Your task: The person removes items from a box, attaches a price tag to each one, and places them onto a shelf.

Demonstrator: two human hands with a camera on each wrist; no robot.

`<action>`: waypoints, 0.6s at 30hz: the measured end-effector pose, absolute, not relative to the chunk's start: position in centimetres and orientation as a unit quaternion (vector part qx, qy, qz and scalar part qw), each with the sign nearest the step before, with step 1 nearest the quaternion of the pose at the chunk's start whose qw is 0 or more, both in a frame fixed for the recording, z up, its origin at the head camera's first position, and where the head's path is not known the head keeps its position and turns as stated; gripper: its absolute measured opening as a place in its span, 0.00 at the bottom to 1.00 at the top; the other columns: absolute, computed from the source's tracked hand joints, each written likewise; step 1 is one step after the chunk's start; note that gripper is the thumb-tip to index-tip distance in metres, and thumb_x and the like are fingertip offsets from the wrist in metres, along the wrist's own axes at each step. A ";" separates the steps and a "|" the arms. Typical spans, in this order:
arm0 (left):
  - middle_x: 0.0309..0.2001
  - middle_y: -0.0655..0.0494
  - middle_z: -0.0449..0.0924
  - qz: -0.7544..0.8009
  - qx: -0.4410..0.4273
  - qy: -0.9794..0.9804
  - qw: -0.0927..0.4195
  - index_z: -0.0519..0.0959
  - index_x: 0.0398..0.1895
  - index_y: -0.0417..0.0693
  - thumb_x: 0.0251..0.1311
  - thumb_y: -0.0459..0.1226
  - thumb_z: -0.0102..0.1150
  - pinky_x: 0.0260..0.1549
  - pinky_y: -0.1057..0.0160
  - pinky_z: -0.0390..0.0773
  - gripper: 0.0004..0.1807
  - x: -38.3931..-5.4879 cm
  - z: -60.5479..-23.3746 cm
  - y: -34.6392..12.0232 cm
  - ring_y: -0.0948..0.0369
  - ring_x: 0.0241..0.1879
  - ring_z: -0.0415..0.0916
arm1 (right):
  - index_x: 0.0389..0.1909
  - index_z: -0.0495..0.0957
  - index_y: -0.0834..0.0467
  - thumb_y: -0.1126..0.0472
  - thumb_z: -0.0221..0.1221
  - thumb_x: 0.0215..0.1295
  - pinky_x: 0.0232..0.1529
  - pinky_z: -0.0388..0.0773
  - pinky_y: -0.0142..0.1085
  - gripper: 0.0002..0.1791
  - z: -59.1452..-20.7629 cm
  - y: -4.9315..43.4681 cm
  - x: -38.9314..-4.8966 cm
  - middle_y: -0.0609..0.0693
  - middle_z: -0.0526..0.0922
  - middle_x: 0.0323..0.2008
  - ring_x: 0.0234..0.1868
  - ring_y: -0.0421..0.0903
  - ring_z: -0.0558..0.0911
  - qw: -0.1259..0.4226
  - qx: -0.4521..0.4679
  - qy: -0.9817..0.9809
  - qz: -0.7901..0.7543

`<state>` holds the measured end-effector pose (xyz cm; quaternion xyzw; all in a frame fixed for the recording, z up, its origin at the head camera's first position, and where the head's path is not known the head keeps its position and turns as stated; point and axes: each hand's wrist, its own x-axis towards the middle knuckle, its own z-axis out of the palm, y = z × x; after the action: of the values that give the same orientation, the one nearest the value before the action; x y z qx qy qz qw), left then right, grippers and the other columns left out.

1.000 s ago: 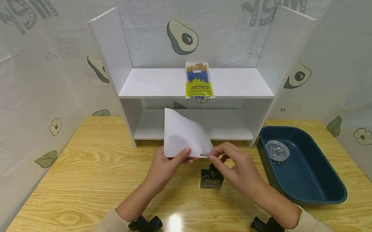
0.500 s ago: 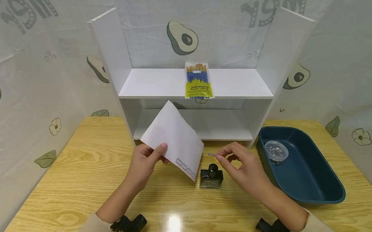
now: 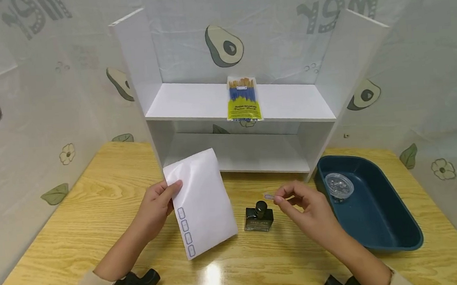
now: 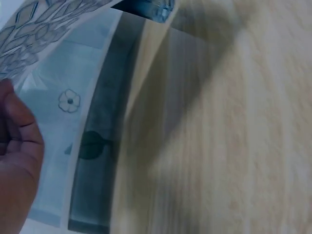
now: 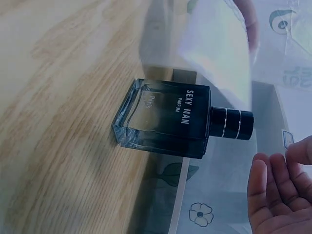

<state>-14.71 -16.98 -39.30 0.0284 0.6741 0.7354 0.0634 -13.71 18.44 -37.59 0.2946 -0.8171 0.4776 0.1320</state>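
My left hand holds a white sticker sheet by its left edge, thumb on top. A column of small outlined labels runs down that edge. In the left wrist view the hand is at the left, below the sheet's patterned face. Between thumb and forefinger, my right hand pinches a small sticker, which also shows in the right wrist view as a blue-edged label. Just left of that hand a dark perfume bottle stands upright on the table, its lettering legible in the right wrist view.
Behind the hands stands a white two-tier shelf. A pack of artist brushes with a small label on it lies on the upper tier. At the right, a dark blue tub holds a round clear container.
The small sticker has come away from the sheet in my right hand, which moved slightly right. My left hand moved left and down, turning the sheet so its labels run along the left edge.
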 end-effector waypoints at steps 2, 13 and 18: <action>0.34 0.65 0.88 0.713 0.032 0.694 0.095 0.78 0.51 0.28 0.81 0.39 0.47 0.42 0.69 0.86 0.19 -14.7 -39.7 -17.3 0.69 0.35 0.86 | 0.42 0.82 0.57 0.73 0.63 0.70 0.38 0.83 0.29 0.08 -37.5 18.7 -13.5 0.51 0.85 0.38 0.36 0.34 0.82 0.121 0.290 -0.819 0.481; 0.22 0.57 0.82 0.501 0.054 0.849 0.160 0.83 0.34 0.36 0.75 0.41 0.58 0.22 0.67 0.71 0.16 -14.1 -41.5 -18.1 0.65 0.21 0.71 | 0.39 0.84 0.53 0.66 0.65 0.71 0.38 0.84 0.31 0.04 -37.2 18.9 -12.2 0.48 0.87 0.37 0.36 0.35 0.83 0.056 0.245 -0.837 0.486; 0.16 0.61 0.68 0.379 0.077 0.914 0.124 0.76 0.22 0.46 0.70 0.45 0.65 0.19 0.67 0.65 0.19 -13.9 -42.2 -18.0 0.64 0.18 0.64 | 0.40 0.85 0.52 0.64 0.65 0.72 0.35 0.83 0.32 0.03 -37.5 19.0 -11.9 0.49 0.87 0.37 0.35 0.34 0.82 0.032 0.227 -0.851 0.473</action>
<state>-13.90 -17.98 -42.17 0.0774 0.9140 0.3785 0.1236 -11.87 18.96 -37.51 0.2271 -0.8507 0.4730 0.0322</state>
